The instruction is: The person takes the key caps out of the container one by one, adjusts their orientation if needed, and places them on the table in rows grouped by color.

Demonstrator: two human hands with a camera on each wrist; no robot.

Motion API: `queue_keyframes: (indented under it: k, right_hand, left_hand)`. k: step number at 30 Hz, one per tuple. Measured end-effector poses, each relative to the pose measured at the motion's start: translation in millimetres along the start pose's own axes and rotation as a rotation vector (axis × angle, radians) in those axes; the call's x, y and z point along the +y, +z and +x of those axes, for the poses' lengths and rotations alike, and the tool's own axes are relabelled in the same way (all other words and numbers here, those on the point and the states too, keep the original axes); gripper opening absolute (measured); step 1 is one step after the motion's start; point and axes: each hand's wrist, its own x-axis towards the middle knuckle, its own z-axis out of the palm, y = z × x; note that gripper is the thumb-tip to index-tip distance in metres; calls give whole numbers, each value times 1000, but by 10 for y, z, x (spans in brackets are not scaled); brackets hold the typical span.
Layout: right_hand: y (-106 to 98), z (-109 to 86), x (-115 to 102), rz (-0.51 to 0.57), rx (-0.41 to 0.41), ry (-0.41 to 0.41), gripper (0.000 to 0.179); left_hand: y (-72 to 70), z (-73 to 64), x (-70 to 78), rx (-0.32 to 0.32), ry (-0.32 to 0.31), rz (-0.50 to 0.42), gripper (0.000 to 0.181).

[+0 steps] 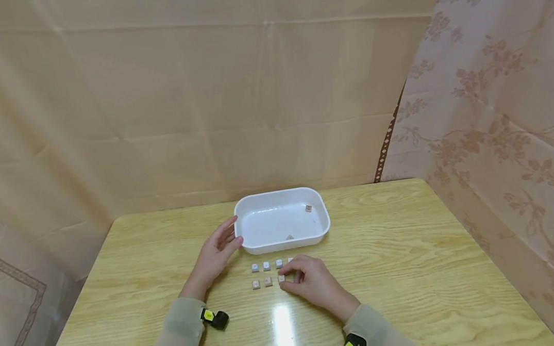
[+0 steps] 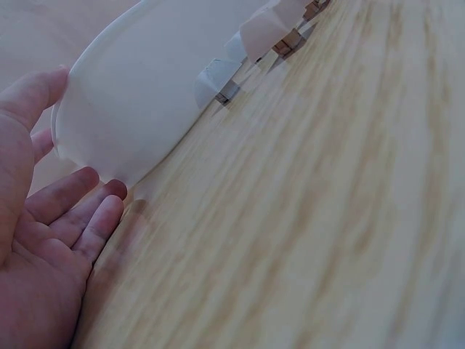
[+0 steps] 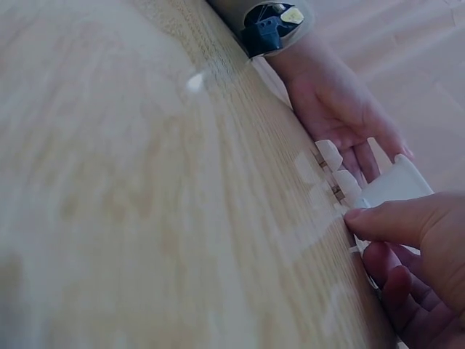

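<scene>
A white oblong tray (image 1: 285,245) stands toward the back of the table. My left hand (image 1: 219,250) rests against its left end, thumb and fingers touching the outside wall; in the left wrist view the fingers are relaxed. In front of the tray my right hand (image 1: 316,282) pinches a small pale keycap (image 1: 281,278) between thumb and forefinger, at the right end of the front row. Two more keycaps (image 1: 268,281) lie left of it. Behind runs a row of several white keycaps (image 1: 266,266), its right end partly hidden by the right hand.
Inside the tray lie two loose keycaps: a brownish one (image 1: 308,208) at the back right and a pale one (image 1: 289,237) near the front wall. The wooden table (image 1: 430,269) ends at a beige curtain (image 1: 186,120) behind, with a flowered cloth (image 1: 502,132) on the right.
</scene>
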Motion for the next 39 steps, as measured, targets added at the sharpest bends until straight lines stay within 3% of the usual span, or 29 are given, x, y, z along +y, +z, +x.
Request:
queue_keyframes:
  k: [8, 22, 27, 33, 39]
  right_hand:
    - [-21, 6, 0, 22, -13, 27, 21]
    - [-21, 7, 2, 7, -16, 1, 17]
    - [-45, 10, -27, 12, -35, 37, 20]
    - [-190, 65, -121, 47, -32, 62, 19]
    - [-455, 219, -310, 17, 57, 48, 11]
  left_hand:
    - [-2, 12, -36, -3, 14, -23, 63]
    - [12, 17, -36, 6, 21, -21, 63]
    - [-1, 10, -31, 5, 17, -8, 63]
    - [-4, 3, -10, 2, 21, -2, 63]
    - [6, -2, -18, 9, 16, 4, 62]
